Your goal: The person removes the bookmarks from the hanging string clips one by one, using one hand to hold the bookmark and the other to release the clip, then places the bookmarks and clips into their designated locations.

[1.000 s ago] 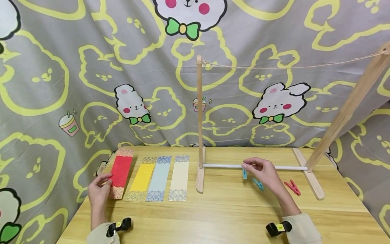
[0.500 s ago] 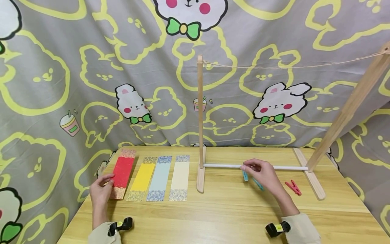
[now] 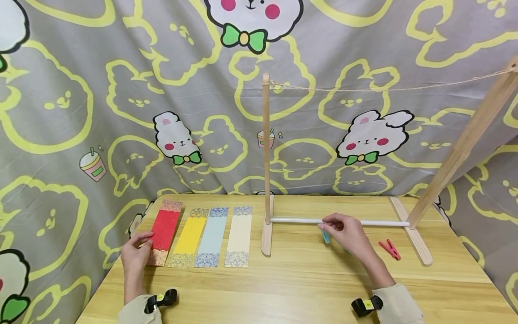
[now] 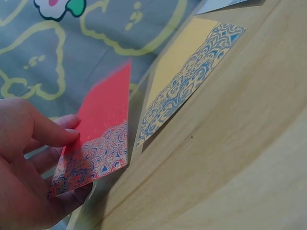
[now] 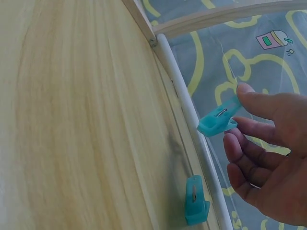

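My left hand (image 3: pixel 136 253) pinches the left edge of a red paper strip (image 3: pixel 166 228) with lace-patterned ends. In the left wrist view the strip (image 4: pixel 106 103) is tilted up, thumb on one face and fingers behind. Between thumb and fingertips, my right hand (image 3: pixel 345 233) pinches a light blue clothespin (image 5: pixel 218 119) above the table, near the white rod (image 3: pixel 297 220). A second blue clothespin (image 5: pixel 195 201) lies on the table below that hand, mostly hidden by it in the head view. To the hand's right lies a red clothespin (image 3: pixel 390 249).
Yellow (image 3: pixel 189 236), pale blue (image 3: pixel 211 236) and cream (image 3: pixel 238 236) strips lie side by side right of the red one. A wooden stand with a left post (image 3: pixel 266 148), a slanting right post (image 3: pixel 461 148) and a string (image 3: pixel 344 89) rises before a patterned curtain (image 3: pixel 226 180).
My left hand and the red strip have shifted slightly right, towards the yellow strip. My right hand has turned and lowered slightly, still with the clothespin, covering more of the second blue one.
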Demonstrator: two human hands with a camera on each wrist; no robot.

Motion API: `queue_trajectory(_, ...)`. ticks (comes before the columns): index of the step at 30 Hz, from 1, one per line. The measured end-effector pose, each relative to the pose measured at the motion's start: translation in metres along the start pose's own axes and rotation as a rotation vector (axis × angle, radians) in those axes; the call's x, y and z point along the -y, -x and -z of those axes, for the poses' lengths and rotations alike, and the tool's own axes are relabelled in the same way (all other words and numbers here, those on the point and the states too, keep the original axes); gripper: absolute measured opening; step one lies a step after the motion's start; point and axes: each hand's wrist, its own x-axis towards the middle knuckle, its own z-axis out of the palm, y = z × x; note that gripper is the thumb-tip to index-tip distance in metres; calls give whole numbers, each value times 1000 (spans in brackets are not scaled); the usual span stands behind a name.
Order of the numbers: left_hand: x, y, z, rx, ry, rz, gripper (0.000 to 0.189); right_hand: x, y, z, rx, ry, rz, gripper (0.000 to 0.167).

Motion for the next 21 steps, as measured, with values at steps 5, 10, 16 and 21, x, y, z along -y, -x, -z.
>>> queue_trajectory(5, 0, 1, 0, 3, -13, 1, 25, -1, 1, -3, -3, 40, 22, 24)
queue_trajectory(10, 1, 1, -1, 9, -27, -1, 26, -3, 1, -4, -1, 70, 34, 24)
queue_trajectory(16, 3, 0, -1, 28, -29, 6, 26, -3, 1, -5, 13, 80, 19, 26)
queue_trajectory(21, 1, 2, -1, 17, -45, -9, 25, -3, 1, -7, 31, 83, 2, 24)
